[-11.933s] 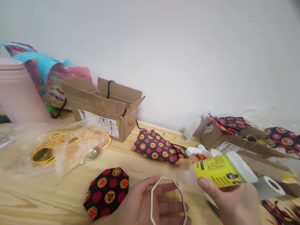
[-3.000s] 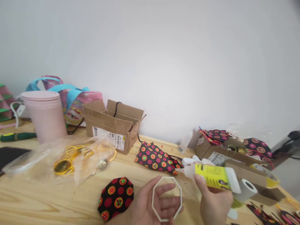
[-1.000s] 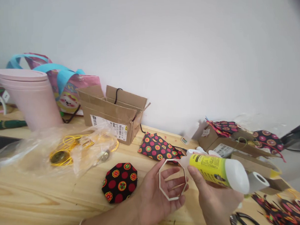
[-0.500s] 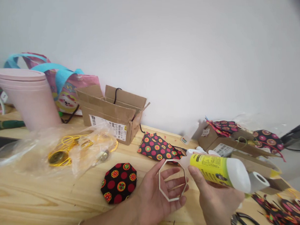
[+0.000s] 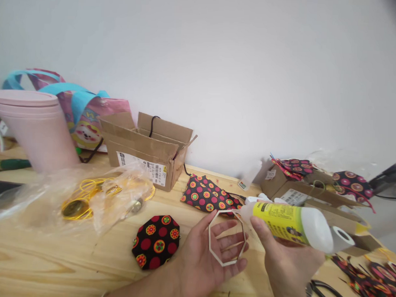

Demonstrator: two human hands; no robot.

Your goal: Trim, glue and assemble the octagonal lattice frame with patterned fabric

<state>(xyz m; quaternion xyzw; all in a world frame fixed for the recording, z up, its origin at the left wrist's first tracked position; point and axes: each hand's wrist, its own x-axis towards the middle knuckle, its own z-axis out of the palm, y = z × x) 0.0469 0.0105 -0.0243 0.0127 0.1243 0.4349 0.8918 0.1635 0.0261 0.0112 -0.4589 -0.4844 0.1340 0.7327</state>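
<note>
My left hand (image 5: 203,261) lies palm up over the wooden table (image 5: 51,264), fingers spread, with a thin pale octagon frame (image 5: 226,237) resting on its fingers. My right hand (image 5: 286,266) grips a white glue bottle with a yellow label (image 5: 289,223), tipped so its nozzle touches the frame's upper right edge. A fabric-covered octagon (image 5: 156,241), black with red and orange dots, lies flat just left of my left hand.
An open cardboard box (image 5: 147,149), a pink tumbler (image 5: 36,132), a pink and blue bag (image 5: 85,118) and a plastic bag of yellow wire rings (image 5: 95,197) stand at left. Patterned fabric (image 5: 209,196) lies ahead. Boxes of fabric (image 5: 313,185), a tape roll (image 5: 342,238) and scissors (image 5: 326,293) are at right.
Over the last second both hands stay almost still; the glue nozzle has crept slightly along the frame's upper right edge. Earlier the frame lay lower in my palm.
</note>
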